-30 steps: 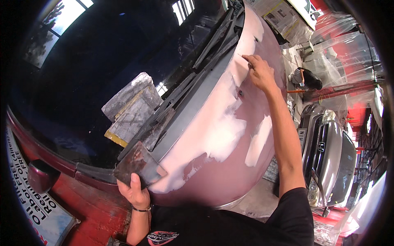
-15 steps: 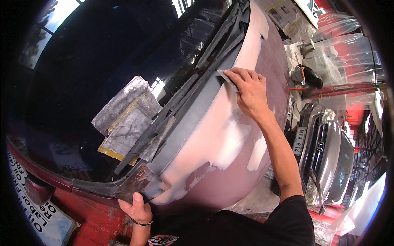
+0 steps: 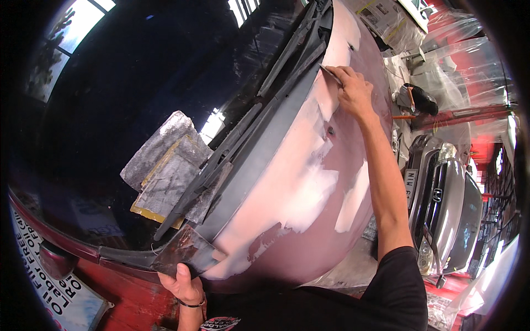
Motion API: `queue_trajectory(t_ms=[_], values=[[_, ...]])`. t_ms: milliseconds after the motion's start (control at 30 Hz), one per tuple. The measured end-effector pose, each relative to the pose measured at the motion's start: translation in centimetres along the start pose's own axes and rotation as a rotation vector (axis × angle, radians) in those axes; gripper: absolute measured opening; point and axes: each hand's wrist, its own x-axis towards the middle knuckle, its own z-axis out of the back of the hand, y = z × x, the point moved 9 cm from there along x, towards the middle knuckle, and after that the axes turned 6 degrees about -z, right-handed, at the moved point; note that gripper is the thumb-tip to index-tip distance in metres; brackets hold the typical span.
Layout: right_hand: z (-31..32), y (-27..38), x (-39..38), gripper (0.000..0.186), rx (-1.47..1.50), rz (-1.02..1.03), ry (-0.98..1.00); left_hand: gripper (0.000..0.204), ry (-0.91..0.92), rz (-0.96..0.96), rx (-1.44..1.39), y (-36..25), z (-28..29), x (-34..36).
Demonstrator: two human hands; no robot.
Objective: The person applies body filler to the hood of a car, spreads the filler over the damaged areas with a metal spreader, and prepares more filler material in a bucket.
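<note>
While my right hand (image 3: 353, 91) is clamped on a thin, grey, flat-edged blade (image 3: 330, 73) (mostly covered by the fingers), the step in hand, I judge, is smoothing filler along the panel edge.

Workpiece: one broad, curved, matte mauve hood (image 3: 309, 254), ahead of my viewpoint, with a ragged, chalky, pale pink filler coat (image 3: 276, 201) along its windshield side. The blade is over that coat, near a smooth, dull grey strip (image 3: 251, 176); contact I cannot confirm.

Carrier: one dark, squarish, smeared plate (image 3: 179, 248), by the near corner of the hood. My left hand (image 3: 183, 282) is closed on its lower edge, thumb on top, other fingers partly hidden.

Adjacent: glossy, near-black windshield glass (image 3: 99, 127), bearing a rough, whitish-grey block (image 3: 157, 146) and a scuffed grey piece with a yellow edge (image 3: 168, 185); black, slender wiper arms (image 3: 234, 138) beside them.

Next move, in my judgement: a low blade angle and light, even pressure following the hood's curve, lest the edge dig a groove.
</note>
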Motion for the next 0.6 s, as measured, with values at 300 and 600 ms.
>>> queue_trajectory(t_ms=[300, 600], values=[[3.4, 5.3, -12.7, 0.069, 0.088, 0.214, 0.05, 0.053, -0.004, 0.007, 0.014, -0.1, -0.2, 0.3], [2.5, -0.6, -3.0, 0.056, 0.09, 0.016, -0.014, 0.051, 0.012, 0.002, 0.016, -0.4, -0.5, 0.7]])
